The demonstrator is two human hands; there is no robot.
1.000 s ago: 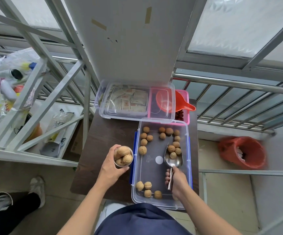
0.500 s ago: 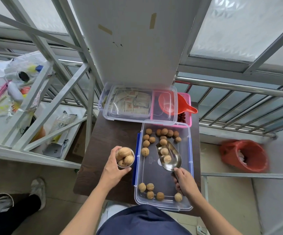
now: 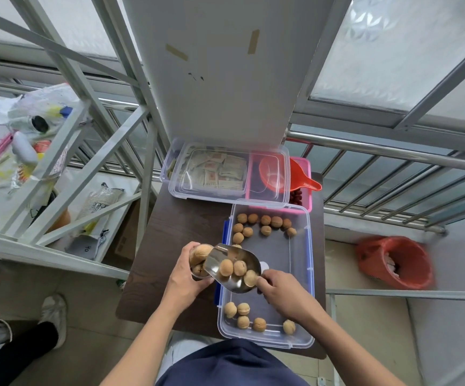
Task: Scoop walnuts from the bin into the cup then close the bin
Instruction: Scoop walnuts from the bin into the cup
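A clear plastic bin (image 3: 308, 274) with blue clips lies open on the dark table (image 3: 170, 235); loose walnuts (image 3: 264, 224) sit at its far end and more at its near end. My left hand (image 3: 182, 284) grips a small clear cup (image 3: 198, 259) that holds walnuts, just left of the bin. My right hand (image 3: 284, 293) holds a metal scoop (image 3: 232, 267) by its handle. The scoop carries three walnuts, and its mouth is tilted against the cup's rim.
Behind the bin stands a clear lidded box of packets (image 3: 214, 171), overlapping a pink box with an orange scoop (image 3: 292, 176). A white post rises behind them. A metal rack (image 3: 67, 151) is at the left, a red basket (image 3: 392, 260) on the floor at the right.
My right hand scooped walnuts in the bin, then lifted the scoop and swung it left to the cup's rim. The left hand kept the cup in place.
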